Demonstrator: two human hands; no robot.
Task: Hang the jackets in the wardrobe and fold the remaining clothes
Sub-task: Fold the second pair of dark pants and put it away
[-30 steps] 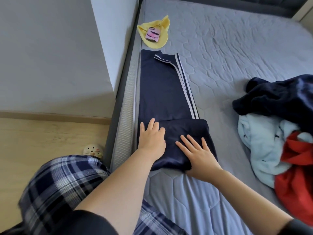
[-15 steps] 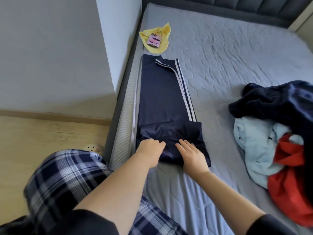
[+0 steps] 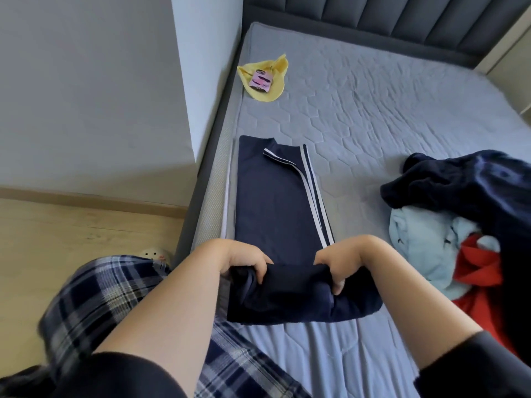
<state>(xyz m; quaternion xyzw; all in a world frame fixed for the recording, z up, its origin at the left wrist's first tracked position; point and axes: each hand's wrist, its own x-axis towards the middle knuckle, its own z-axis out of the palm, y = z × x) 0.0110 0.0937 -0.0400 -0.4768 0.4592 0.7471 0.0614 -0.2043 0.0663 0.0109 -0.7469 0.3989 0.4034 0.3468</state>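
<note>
Lower left of frame: plaid trouser leg (image 3: 109,297) above the wood floor. Not part of the job.

L hand (image 3: 247,261), lower centre: fingers curled over the left corner of the doubled-up near end of the navy track pants (image 3: 273,202), grasping cloth.

Yellow cloth (image 3: 267,90) w/ a phone (image 3: 261,81) on it, upper centre, well apart from the pants.

The pants lie lengthwise along the left edge of the mattress (image 3: 388,116), mid-frame, white side stripes on their right. The near end is a thick fold & seems raised a little.

R hand (image 3: 343,262), just right of centre: also clenched on the fold, at its right part, fingers wrapped round the fabric.

Far right: unfolded pile of navy garment (image 3: 465,185), lt-blue garment (image 3: 416,242) & red garment (image 3: 485,277), none touching the pants.

We judge the step is the next fold toward the far end. To do it well:
- move both hands together, at equal height
- keep the fold edge square to the stripes
- set it down w/o dragging the lower layer
- then press flat

Risk: the layers skew if one side leads.
</note>
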